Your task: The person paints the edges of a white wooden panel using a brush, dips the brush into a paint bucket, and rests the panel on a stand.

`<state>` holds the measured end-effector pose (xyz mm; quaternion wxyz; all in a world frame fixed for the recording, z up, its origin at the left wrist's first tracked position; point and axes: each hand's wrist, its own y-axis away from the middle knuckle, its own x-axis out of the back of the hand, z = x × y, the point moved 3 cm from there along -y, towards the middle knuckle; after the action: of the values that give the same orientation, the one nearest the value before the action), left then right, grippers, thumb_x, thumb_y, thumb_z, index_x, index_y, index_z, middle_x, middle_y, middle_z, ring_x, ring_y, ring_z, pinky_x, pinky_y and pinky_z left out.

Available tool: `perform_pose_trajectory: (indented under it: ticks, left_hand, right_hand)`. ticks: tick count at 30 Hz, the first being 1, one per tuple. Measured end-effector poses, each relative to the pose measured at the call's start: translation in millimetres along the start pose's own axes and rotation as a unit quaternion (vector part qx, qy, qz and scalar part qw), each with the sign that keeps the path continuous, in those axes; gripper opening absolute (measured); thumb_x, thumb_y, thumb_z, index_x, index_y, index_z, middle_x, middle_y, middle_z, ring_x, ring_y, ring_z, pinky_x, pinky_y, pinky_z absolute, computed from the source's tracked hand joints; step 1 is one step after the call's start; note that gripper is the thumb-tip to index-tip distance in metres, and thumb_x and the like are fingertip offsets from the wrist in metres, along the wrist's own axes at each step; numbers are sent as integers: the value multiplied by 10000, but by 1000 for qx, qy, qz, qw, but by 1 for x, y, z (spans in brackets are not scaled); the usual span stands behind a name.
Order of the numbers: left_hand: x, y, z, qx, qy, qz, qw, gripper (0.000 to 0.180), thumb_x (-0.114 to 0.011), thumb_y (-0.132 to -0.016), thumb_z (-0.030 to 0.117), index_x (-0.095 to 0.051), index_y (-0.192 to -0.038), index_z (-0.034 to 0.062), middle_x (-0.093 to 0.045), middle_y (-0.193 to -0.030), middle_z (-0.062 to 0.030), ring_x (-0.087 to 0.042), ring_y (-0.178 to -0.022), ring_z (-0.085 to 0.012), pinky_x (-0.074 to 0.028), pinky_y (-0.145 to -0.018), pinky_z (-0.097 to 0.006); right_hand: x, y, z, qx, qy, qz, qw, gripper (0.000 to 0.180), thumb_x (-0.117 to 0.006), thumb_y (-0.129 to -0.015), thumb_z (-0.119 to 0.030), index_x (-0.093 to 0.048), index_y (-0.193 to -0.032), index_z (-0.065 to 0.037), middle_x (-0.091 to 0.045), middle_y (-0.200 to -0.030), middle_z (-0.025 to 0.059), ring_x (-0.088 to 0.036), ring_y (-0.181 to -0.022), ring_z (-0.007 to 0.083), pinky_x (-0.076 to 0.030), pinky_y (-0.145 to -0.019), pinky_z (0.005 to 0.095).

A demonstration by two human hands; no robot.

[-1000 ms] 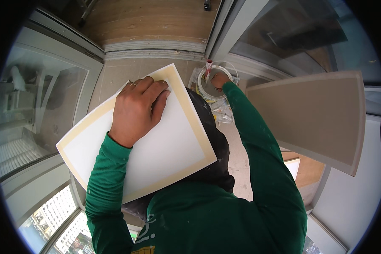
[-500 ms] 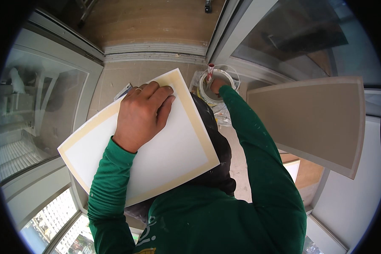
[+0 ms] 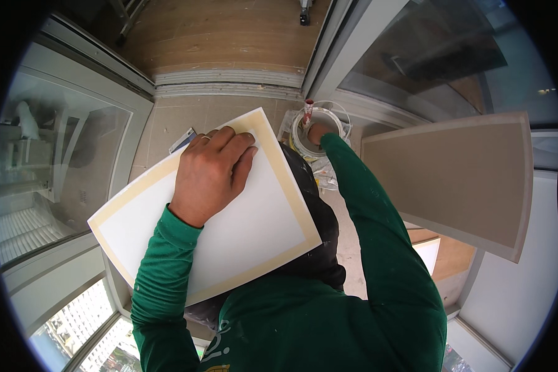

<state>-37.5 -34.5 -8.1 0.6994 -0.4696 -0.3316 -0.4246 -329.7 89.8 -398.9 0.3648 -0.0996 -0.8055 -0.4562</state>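
Note:
A white board (image 3: 242, 211) with cream tape-like strips along its borders lies tilted across my lap. My left hand (image 3: 211, 167), with a ring on one finger, is laid over its far side, fingers bent around the far edge. At the far right of it, a round white bucket (image 3: 340, 118) stands on the floor with a thin wire handle. My right hand (image 3: 317, 132) reaches down into the bucket; its fingers are hidden by my hand and sleeve. A red-stained handle (image 3: 308, 110) sticks up at the bucket's left rim.
Clear plastic sheeting (image 3: 323, 170) lies under the bucket. A grey-brown panel with paler borders (image 3: 452, 180) stands on the right. A small blue-and-white object (image 3: 181, 140) lies beyond the board. Glass doors flank both sides, with a sliding-door track (image 3: 229, 83) ahead.
The board and my left hand sit slightly lower and further right in the picture. My right hand stays inside the bucket, also slightly lower in view.

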Motion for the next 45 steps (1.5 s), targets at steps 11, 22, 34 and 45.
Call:
perform_pose_trajectory:
  ticks: [11,22,34,45]
  left_hand:
    - [-3,-2,0,-9,12,5,1000,160,-780,-855,39,-734,-1008,29,-716,-929,-127,-708,-809,-329,-572,-775,-416]
    - [-9,-6,6,-30,27,11,999,127,-750,-880,51,-706,-998,37,-705,-934,-124,-691,-835,-352,-552,-776,-438]
    - [-9,3,3,-36,37,25,998,108,-736,-891,56,-696,-990,41,-690,-942,-128,-673,-839,-366,-541,-776,-455]
    - [-10,15,3,-52,27,35,998,86,-733,-903,89,-709,-975,49,-675,-939,-124,-666,-846,-375,-546,-800,-465]
  right_hand:
    - [44,105,20,158,-138,268,940,198,-731,-852,-199,-825,-997,-103,-798,-926,140,-788,-854,306,-630,-832,405]
    - [30,219,27,133,-138,319,928,175,-742,-868,-182,-819,-1005,-104,-790,-937,160,-775,-870,354,-624,-816,435]
    - [3,211,47,74,-354,317,877,172,-753,-893,-127,-797,-1026,-27,-807,-958,145,-789,-878,243,-615,-796,365]
    - [-1,292,8,198,-822,99,525,313,-593,-1040,-181,-586,-1334,-73,-739,-1201,156,-734,-979,274,-598,-778,409]
